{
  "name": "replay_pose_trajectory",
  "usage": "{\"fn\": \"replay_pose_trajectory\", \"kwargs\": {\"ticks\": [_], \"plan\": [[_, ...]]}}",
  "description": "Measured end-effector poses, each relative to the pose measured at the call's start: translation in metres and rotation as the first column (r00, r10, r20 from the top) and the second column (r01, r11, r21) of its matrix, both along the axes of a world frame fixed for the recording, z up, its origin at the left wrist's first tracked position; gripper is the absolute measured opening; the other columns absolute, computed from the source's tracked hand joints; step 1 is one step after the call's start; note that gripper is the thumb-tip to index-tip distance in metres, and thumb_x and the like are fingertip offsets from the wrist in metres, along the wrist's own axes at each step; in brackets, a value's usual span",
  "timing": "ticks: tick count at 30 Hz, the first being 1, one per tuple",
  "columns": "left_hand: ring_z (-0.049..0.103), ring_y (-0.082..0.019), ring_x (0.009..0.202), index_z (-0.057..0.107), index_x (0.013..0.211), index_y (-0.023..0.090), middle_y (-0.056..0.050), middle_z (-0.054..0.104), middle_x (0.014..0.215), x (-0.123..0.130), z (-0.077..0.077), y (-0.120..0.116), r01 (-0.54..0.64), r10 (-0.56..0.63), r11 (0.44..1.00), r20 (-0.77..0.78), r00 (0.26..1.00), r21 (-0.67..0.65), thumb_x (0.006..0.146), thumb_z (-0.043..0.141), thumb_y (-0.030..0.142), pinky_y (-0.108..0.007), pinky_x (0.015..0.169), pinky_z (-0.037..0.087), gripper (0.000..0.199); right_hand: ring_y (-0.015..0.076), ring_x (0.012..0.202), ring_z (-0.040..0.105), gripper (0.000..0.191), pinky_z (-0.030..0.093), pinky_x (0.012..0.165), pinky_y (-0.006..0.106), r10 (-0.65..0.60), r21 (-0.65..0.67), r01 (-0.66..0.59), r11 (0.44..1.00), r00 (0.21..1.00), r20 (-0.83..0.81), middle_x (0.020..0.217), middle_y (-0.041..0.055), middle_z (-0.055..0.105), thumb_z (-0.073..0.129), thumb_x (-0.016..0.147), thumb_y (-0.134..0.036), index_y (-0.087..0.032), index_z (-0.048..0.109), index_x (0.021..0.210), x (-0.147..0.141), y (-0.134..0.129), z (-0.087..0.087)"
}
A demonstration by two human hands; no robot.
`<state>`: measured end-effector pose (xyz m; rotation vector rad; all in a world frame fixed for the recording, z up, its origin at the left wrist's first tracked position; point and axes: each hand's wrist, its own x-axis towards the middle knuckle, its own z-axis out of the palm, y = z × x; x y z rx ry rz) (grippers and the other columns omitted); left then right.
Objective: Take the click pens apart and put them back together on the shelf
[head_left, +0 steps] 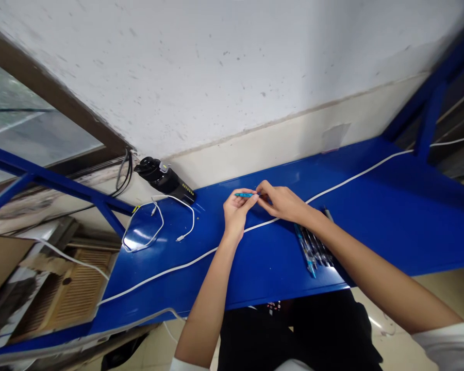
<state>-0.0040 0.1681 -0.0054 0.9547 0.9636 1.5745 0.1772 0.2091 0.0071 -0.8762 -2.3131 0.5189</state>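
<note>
My left hand [236,210] is closed around a small blue pen piece [243,195], held above the blue table [266,263]. Beside it, my right hand [275,200] pinches at the piece's right end, its fingertips nearly meeting my left thumb. What sits between the right fingertips is too small to make out. Several pens [315,250], clear and dark with one blue at the left, lie side by side on the table, partly covered by my right forearm.
A black bottle [166,180] stands by the wall at the back left. Near it lies a coiled white cable [193,221]. A long white cord [189,263] crosses the table beneath my hands. Blue metal frame bars [429,118] rise at both ends.
</note>
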Motion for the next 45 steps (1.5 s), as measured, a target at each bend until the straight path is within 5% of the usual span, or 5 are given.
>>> {"fn": "replay_pose_trajectory", "kwargs": {"ticks": [34,38,41,43,45], "plan": [[0.078,-0.024,0.1,0.086,0.098,0.016,-0.011,0.084,0.105,-0.007,-0.003,0.007,-0.002,0.001,0.999,0.038,0.999,0.046,0.086,0.093,0.048,-0.038,0.098,0.057,0.035,0.0219,0.085,0.07,0.035,0.052,0.082,0.034,0.062,-0.179,-0.093,0.979,0.983,-0.174,0.098,0.0073,0.074,0.041,0.118,-0.044,-0.019,0.064,0.108,-0.004,-0.003,0.017],[0.078,-0.021,0.093,0.078,0.092,0.018,-0.004,0.076,0.089,-0.006,0.004,0.004,-0.04,0.032,0.998,0.124,0.992,0.056,0.089,0.088,0.057,-0.033,0.09,0.059,0.041,0.0339,0.124,0.065,0.033,0.051,0.105,0.049,-0.101,-0.064,0.091,0.994,0.978,-0.183,0.134,0.0191,0.068,0.054,0.114,-0.045,-0.019,0.06,0.134,0.002,-0.05,0.054],[0.068,-0.013,0.069,0.076,0.099,0.021,0.002,0.062,0.081,-0.007,0.01,0.0,-0.006,-0.003,0.999,0.22,0.975,0.043,0.092,0.083,0.061,-0.026,0.069,0.057,0.042,0.0243,0.104,0.071,0.017,0.054,0.095,0.038,-0.03,-0.19,-0.039,0.981,0.937,-0.349,0.114,0.0099,0.074,0.055,0.114,-0.034,-0.023,0.066,0.121,0.012,-0.124,0.075],[0.051,-0.007,0.055,0.078,0.106,0.021,0.002,0.058,0.082,-0.005,0.014,-0.002,0.036,-0.041,0.999,0.25,0.968,0.023,0.095,0.08,0.062,-0.022,0.053,0.046,0.043,0.0176,0.086,0.072,0.024,0.054,0.084,0.029,0.198,-0.393,-0.36,0.846,0.897,-0.396,0.092,0.0023,0.075,0.051,0.115,-0.031,-0.024,0.069,0.1,0.017,-0.178,0.068],[0.038,-0.006,0.052,0.08,0.111,0.019,0.001,0.056,0.082,-0.002,0.016,-0.004,0.087,-0.083,0.996,0.247,0.965,-0.006,0.098,0.075,0.065,-0.022,0.045,0.035,0.048,0.016,0.077,0.073,0.031,0.055,0.079,0.027,0.35,-0.603,-0.431,0.671,0.902,-0.254,0.083,-0.0002,0.075,0.052,0.114,-0.034,-0.024,0.071,0.091,0.02,-0.226,0.035]]}}
